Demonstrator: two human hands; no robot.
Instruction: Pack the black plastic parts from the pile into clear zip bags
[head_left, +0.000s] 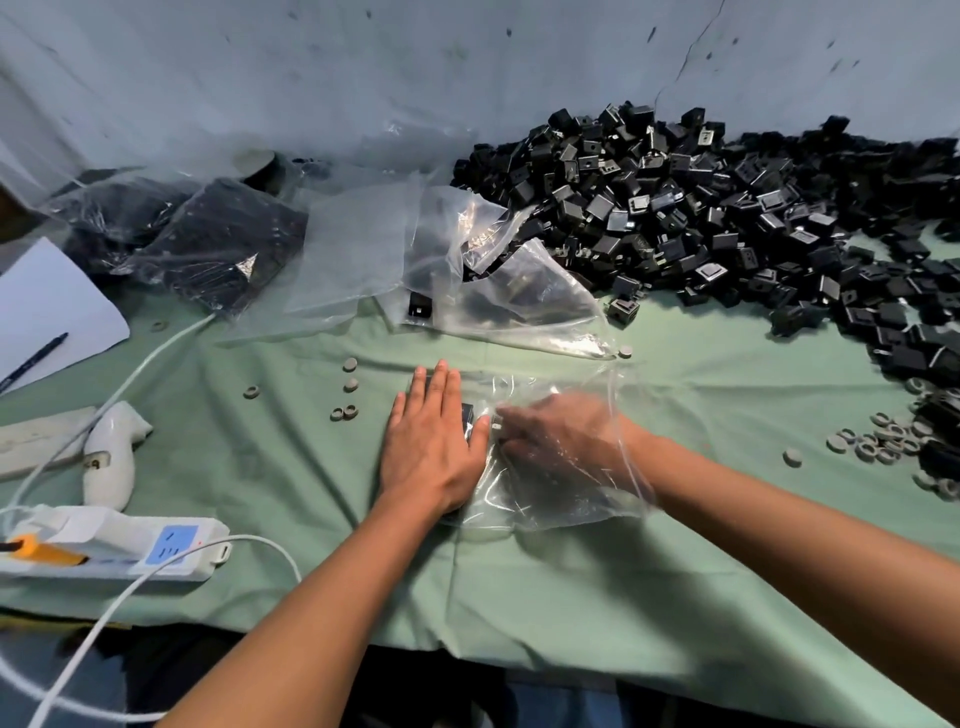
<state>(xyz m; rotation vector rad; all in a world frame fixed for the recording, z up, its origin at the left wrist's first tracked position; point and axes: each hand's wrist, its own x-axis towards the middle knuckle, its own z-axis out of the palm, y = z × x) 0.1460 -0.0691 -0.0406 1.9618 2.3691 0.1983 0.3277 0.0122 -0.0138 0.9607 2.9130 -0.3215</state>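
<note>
Two hands: left (434, 447) spread flat on crinkly clear bag (566, 483); right (558, 441) inside, blurred.

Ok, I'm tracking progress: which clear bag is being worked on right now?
The flat clear bag nearest the table edge: the left hand presses it, the right hand shows through it. The others lie untouched farther back.

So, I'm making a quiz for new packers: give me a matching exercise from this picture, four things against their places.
Things:
1. pile of black parts
2. power strip
3. pen
4. left hand

Places:
A. on white paper, far left
B. back right of the cloth
C. flat beside the clear bag
D. front left edge

Pairs: 1-B, 2-D, 3-A, 4-C
</note>
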